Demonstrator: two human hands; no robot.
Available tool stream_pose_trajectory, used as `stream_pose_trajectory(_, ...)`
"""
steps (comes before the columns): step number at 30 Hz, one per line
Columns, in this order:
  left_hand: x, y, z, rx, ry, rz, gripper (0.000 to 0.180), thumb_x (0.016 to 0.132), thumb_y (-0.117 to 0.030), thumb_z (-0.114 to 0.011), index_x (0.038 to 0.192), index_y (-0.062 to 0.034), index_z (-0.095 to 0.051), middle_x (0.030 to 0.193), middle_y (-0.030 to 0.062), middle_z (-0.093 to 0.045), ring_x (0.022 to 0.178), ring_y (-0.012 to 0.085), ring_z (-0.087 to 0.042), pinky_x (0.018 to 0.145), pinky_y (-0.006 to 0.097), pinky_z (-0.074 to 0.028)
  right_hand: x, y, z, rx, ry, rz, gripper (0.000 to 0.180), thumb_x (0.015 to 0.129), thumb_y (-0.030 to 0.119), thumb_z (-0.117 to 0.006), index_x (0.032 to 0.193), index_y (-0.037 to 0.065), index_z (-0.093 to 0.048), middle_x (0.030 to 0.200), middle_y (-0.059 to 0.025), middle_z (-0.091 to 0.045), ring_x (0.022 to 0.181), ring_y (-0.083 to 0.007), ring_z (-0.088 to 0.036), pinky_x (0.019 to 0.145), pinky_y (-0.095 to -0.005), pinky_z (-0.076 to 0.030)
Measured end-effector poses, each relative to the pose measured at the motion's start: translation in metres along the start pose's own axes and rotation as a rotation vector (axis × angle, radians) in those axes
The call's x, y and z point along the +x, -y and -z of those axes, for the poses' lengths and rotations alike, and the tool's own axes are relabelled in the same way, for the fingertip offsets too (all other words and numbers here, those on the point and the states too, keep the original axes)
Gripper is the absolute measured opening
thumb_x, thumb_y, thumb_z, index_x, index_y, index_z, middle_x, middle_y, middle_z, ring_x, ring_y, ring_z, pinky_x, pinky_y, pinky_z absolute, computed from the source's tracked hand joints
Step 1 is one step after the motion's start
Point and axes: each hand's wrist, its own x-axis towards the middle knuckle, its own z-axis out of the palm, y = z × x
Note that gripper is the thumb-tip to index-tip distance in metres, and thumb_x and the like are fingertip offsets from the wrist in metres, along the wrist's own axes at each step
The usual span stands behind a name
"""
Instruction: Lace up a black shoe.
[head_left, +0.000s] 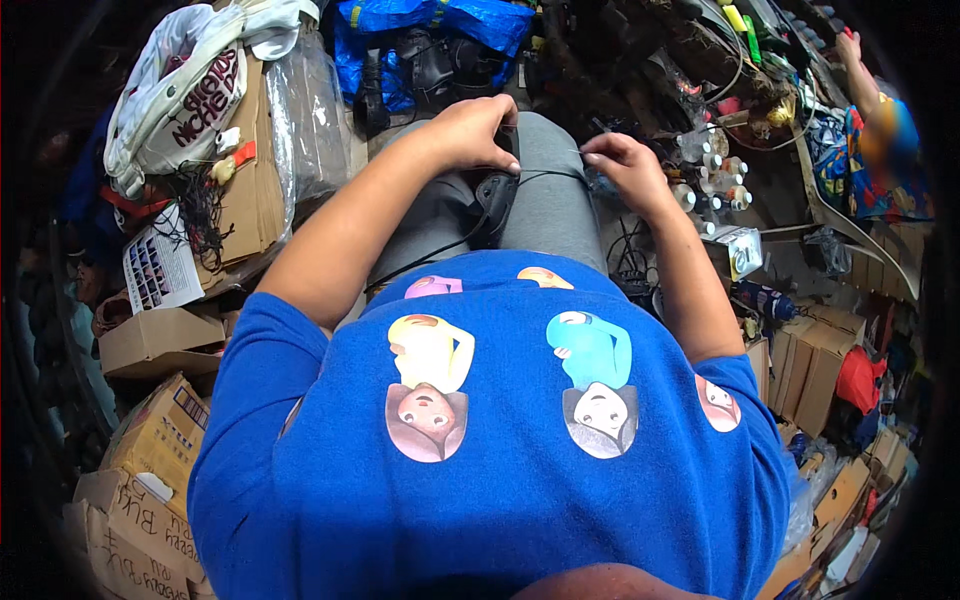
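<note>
Over my grey-trousered thighs (550,225), my left hand (468,135) curls its thumb and fingers round the edge of a black shoe-like piece (494,196) with small holes in it. Most of that piece sits between my legs, partly covered by the hand. A dark cord (548,173) runs from it across my right thigh. To the right, my right hand (628,172) is raised beside the thigh with its fingertips pinched together. Something thin shows at those fingertips, too fine to name. A faint fine line seems to stretch between the two hands.
Black shoes (430,70) lie on a blue plastic bag (505,25) ahead. Cardboard (262,160) and a white bag (200,100) are at left. Small bottles (712,175) stand at right, near cables and boxes (815,365). Another person's arm (856,70) shows at far right.
</note>
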Motion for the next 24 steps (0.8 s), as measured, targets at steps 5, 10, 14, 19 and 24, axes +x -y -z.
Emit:
stream_pose_trajectory(5, 0.002, 0.013, -0.002, -0.101, -0.005, 0.003, 0.061, 0.059, -0.03, -0.086, 0.101, -0.0028, -0.052, 0.096, 0.012, -0.061, 0.09, 0.0253, -0.058, 0.081, 0.034, -0.046, 0.012, 0.03, -0.022, -0.029, 0.095, 0.153, 0.01, 0.081, 0.007, -0.067, 0.091, 0.005, -0.068, 0.09, -0.0044, -0.057, 0.083, -0.0135, -0.057, 0.076, -0.0276, -0.047)
stream_pose_trajectory(10, -0.001, 0.019, -0.001, -0.2, 0.298, 0.058, 0.034, 0.073, -0.028, -0.077, 0.079, 0.0014, -0.059, 0.075, 0.0064, -0.057, 0.079, 0.0137, -0.052, 0.074, 0.029, -0.043, 0.02, 0.038, -0.029, -0.127, 0.181, 0.156, 0.008, 0.081, 0.004, -0.068, 0.089, 0.006, -0.068, 0.09, -0.0029, -0.055, 0.08, -0.0118, -0.055, 0.074, -0.0258, -0.046)
stream_pose_trajectory(14, -0.001, 0.023, 0.003, -0.302, 0.273, -0.07, 0.029, 0.077, -0.023, -0.074, 0.077, 0.0013, -0.06, 0.071, 0.003, -0.056, 0.073, 0.0112, -0.05, 0.069, 0.028, -0.042, 0.024, 0.041, -0.034, -0.097, 0.228, 0.197, 0.011, 0.079, 0.004, -0.069, 0.089, 0.006, -0.068, 0.088, -0.0032, -0.054, 0.08, -0.0132, -0.057, 0.073, -0.0267, -0.046)
stream_pose_trajectory(19, -0.002, 0.026, 0.002, -0.53, 0.382, -0.006, 0.017, 0.079, -0.017, -0.072, 0.079, -0.0025, -0.062, 0.069, -0.0046, -0.056, 0.069, 0.0062, -0.049, 0.067, 0.024, -0.04, 0.022, 0.044, -0.034, -0.207, 0.237, 0.292, 0.011, 0.078, 0.005, -0.07, 0.088, 0.008, -0.069, 0.086, -0.0049, -0.056, 0.081, -0.0161, -0.059, 0.072, -0.0286, -0.048)
stream_pose_trajectory(24, -0.005, 0.029, -0.004, -0.626, 0.36, 0.018, 0.016, 0.078, -0.017, -0.072, 0.078, -0.0038, -0.063, 0.071, -0.0053, -0.057, 0.069, 0.0047, -0.049, 0.065, 0.022, -0.039, 0.024, 0.047, -0.037, -0.227, 0.229, 0.326, 0.014, 0.074, 0.007, -0.071, 0.088, 0.011, -0.07, 0.083, -0.0104, -0.063, 0.083, -0.0249, -0.064, 0.068, -0.033, -0.051)
